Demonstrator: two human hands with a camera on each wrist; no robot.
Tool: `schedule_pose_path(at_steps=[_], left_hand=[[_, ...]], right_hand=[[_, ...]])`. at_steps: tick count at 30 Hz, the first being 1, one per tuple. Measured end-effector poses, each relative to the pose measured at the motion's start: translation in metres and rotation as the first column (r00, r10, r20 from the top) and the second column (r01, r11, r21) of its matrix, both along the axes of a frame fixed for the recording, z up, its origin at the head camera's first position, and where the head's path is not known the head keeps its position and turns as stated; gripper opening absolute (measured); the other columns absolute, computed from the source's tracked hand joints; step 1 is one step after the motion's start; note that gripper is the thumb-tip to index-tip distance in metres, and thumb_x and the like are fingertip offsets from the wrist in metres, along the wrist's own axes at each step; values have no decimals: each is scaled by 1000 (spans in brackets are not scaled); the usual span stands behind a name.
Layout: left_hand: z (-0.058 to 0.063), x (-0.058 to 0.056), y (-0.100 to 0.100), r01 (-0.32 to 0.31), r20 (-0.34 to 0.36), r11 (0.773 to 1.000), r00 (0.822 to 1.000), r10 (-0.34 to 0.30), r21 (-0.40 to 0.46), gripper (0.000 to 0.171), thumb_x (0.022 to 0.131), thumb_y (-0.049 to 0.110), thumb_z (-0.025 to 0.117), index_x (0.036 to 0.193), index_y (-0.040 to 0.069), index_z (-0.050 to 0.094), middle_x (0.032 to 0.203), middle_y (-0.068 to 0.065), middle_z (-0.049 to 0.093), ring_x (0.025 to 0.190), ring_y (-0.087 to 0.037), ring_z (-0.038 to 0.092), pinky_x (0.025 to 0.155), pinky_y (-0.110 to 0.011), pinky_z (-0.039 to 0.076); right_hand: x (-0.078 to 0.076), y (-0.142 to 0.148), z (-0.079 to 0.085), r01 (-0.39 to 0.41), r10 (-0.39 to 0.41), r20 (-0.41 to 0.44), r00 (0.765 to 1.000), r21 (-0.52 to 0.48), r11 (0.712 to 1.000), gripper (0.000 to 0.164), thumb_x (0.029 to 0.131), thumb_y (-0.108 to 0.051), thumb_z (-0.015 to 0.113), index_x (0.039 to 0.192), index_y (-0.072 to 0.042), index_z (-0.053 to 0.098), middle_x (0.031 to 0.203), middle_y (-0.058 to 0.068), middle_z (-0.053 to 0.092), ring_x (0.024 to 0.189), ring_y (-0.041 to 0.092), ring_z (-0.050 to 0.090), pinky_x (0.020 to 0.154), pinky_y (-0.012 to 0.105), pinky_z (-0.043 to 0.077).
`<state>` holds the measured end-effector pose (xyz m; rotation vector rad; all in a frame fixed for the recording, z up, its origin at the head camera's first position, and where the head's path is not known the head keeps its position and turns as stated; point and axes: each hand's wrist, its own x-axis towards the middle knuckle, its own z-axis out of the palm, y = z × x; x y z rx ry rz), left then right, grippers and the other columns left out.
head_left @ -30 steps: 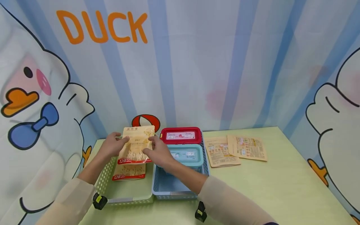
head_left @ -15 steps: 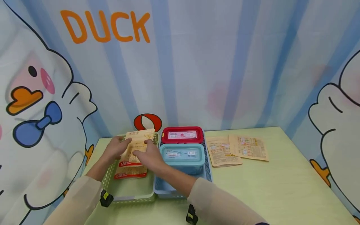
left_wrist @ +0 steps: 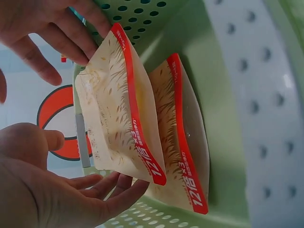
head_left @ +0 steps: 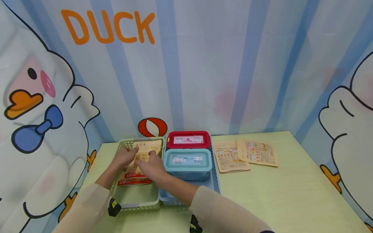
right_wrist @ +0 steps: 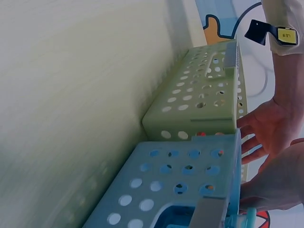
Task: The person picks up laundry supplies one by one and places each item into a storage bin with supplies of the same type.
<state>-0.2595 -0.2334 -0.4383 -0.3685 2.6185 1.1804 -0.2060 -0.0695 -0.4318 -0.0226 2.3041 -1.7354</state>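
Observation:
A cream pouch (head_left: pixel 148 149) with a red bottom strip lies in the green basket (head_left: pixel 131 204), partly over a second cream pouch (left_wrist: pixel 164 102). At its left side is my left hand (head_left: pixel 123 157); in the left wrist view its fingers (left_wrist: pixel 102 187) reach along the pouch's edge while the thumb stands away. My right hand (head_left: pixel 152 166) is at the opposite side, fingers extended and tips right at the pouch's edge in the left wrist view. Over the basket wall, the right wrist view shows both hands, with the pouches hidden.
Against the green basket stands a blue basket (head_left: pixel 175 201), holding a red-lidded box (head_left: pixel 188 139) and a teal-lidded box (head_left: pixel 187 160). Two more pouches overlap on the table to the right, one nearer (head_left: pixel 228 158) and one farther (head_left: pixel 259 152). A striped duck curtain (head_left: pixel 204 81) hangs behind.
The upper pouch has come down from above the basket onto the other pouch. Both hands have lowered with it, and their fingers have loosened from its edges.

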Motion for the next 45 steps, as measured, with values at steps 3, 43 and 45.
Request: schedule_pose_path(at_steps=[3, 43, 45], left_hand=[[-1, 1, 1, 18, 5, 1000, 1000, -18, 7, 83, 113, 48, 39, 156, -20, 21, 160, -40, 26, 140, -55, 41, 100, -65, 52], [-6, 4, 6, 45, 75, 997, 996, -49, 62, 85, 113, 51, 39, 160, -17, 19, 165, -38, 20, 148, -57, 30, 108, -72, 42], [-3, 6, 6, 48, 79, 997, 995, -54, 66, 85, 113, 51, 38, 160, -16, 17, 166, -38, 18, 149, -57, 28, 109, -73, 42]], right_hand=[[1, -2, 0, 15, -15, -6, 1000, 12, 1000, 77, 98, -42, 72, 157, -2, 43, 155, 16, 52, 135, 33, 55, 108, 54, 49], [4, -6, -9, 24, -25, -30, 999, -47, 999, 61, 101, -28, 70, 151, -1, 48, 147, 16, 57, 118, 27, 59, 103, 53, 52], [4, -5, -9, 20, -21, -31, 999, -37, 999, 60, 101, -27, 69, 151, -2, 49, 142, 16, 60, 111, 26, 60, 99, 51, 54]])
